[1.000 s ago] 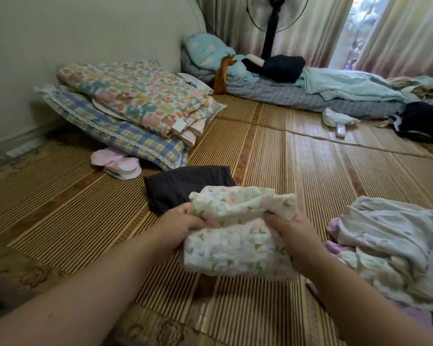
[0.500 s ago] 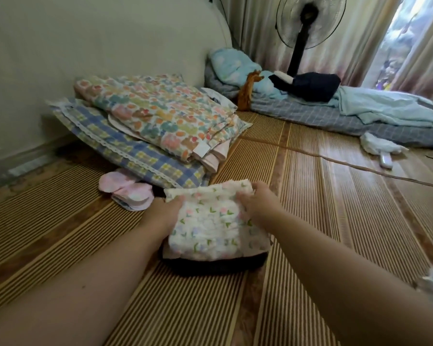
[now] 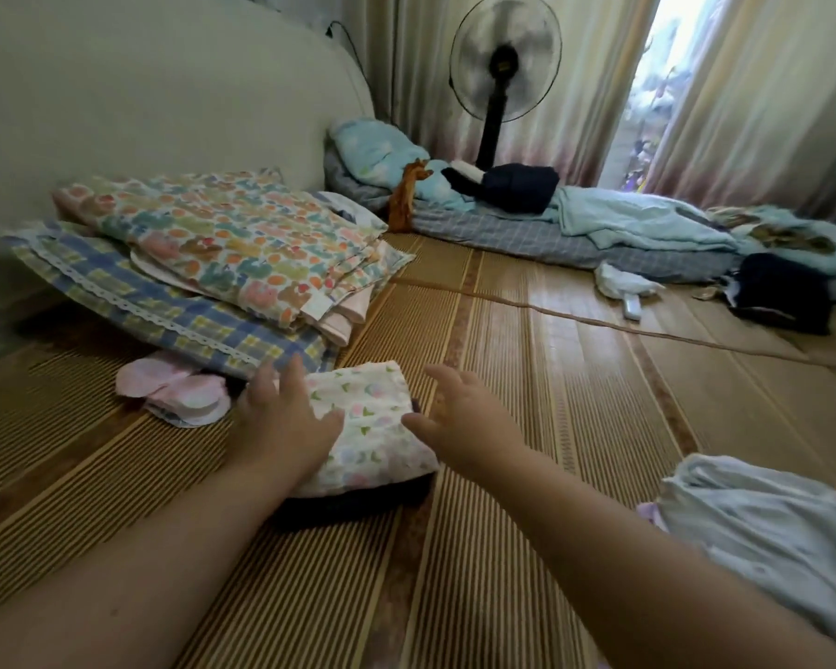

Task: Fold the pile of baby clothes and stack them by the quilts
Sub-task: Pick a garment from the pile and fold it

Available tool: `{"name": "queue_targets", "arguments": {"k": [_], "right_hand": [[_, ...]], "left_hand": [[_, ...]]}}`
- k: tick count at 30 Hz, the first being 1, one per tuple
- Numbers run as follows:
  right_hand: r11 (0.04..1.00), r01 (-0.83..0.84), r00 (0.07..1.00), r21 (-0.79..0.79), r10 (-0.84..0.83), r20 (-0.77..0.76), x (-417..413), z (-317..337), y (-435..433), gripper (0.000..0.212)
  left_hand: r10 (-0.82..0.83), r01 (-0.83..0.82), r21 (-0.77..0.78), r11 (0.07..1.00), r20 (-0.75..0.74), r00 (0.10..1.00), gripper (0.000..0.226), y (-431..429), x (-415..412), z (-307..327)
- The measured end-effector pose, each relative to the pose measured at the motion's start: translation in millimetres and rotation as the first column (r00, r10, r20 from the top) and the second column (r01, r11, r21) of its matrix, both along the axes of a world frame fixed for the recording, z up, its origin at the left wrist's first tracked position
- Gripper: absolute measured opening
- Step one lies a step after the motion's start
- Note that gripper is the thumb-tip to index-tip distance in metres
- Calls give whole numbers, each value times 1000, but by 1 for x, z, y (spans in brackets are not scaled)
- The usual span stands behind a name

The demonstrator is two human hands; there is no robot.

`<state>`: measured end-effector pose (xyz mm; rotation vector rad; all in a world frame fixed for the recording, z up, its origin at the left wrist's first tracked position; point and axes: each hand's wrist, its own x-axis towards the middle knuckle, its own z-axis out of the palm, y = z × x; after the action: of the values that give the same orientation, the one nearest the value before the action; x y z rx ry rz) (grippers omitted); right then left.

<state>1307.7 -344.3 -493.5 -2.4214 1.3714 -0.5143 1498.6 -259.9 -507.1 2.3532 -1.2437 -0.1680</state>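
A folded white floral baby garment lies on top of a folded dark garment on the mat, just in front of the stacked quilts. My left hand rests flat on the floral garment's left part, fingers spread. My right hand hovers at its right edge, fingers loosely spread and holding nothing. The unfolded pile of pale baby clothes sits at the lower right.
Pink baby mittens lie left of the stack. A floor mattress with bedding and a standing fan are at the back. A white cloth, a dark garment and a cable lie on the woven mat.
Both hands carried the folded floral garment forward, set it on the dark garment by the quilts and let go. The right hand has lifted off; the view swung right.
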Motion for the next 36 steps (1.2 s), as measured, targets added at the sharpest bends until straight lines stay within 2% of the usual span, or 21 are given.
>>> {"name": "queue_targets", "arguments": {"k": [1, 3, 7, 12, 15, 17, 20, 24, 25, 26, 28, 29, 31, 33, 34, 36], "right_hand": [[997, -25, 999, -70, 23, -23, -19, 10, 17, 69], [982, -41, 997, -184, 27, -75, -64, 24, 52, 63], [976, 36, 987, -216, -69, -143, -158, 35, 107, 59], [962, 239, 958, -133, -256, -132, -273, 29, 155, 50], [912, 377, 896, -162, -403, -186, -336, 23, 172, 51], [851, 496, 817, -172, -524, -238, -377, 20, 179, 55], [700, 692, 654, -175, -711, -258, -432, 14, 177, 69], [489, 872, 482, 1, -858, -177, -483, 16, 147, 86], [448, 894, 445, 30, -876, -188, -491, 16, 136, 81], [409, 912, 408, 38, -889, -211, -497, 17, 125, 67], [375, 923, 385, 86, -902, -197, -504, 20, 109, 27], [395, 908, 413, 141, -900, -136, -505, 22, 104, 19], [478, 851, 479, 217, -876, 50, -502, 30, 99, 19], [569, 803, 515, 179, -813, 273, -488, 45, 103, 22], [626, 764, 537, 157, -752, 383, -476, 54, 108, 23], [762, 637, 616, 120, -596, 514, -441, 73, 123, 23]], "left_hand": [[-71, 71, 8, 997, 57, 996, 85, 6, -21, 7], [-241, 240, 25, 971, 72, 968, 79, 19, -72, 17], [-554, 553, 36, 832, 72, 829, 75, 52, -181, 21], [-743, 741, 49, 669, 28, 669, 69, 75, -289, 14], [-797, 794, 73, 603, 6, 605, 70, 74, -335, 6], [-823, 818, 96, 568, 26, 568, 69, 66, -362, -1], [-868, 860, 131, 493, 20, 495, 69, 55, -397, -9], [-887, 881, 123, 457, -15, 462, 64, 53, -434, -16], [-888, 884, 116, 453, -21, 459, 62, 53, -439, -17], [-890, 886, 125, 447, -30, 454, 61, 53, -443, -18], [-893, 888, 140, 438, -45, 448, 59, 53, -443, -18], [-895, 891, 146, 431, -55, 442, 60, 52, -441, -16], [-892, 891, 130, 435, -72, 446, 62, 50, -434, -11], [-876, 890, 67, 451, -157, 456, 60, 48, -426, -2], [-843, 877, 1, 480, -277, 462, 58, 47, -423, 3], [-726, 812, -164, 560, -569, 386, 48, 46, -415, 14]]}}
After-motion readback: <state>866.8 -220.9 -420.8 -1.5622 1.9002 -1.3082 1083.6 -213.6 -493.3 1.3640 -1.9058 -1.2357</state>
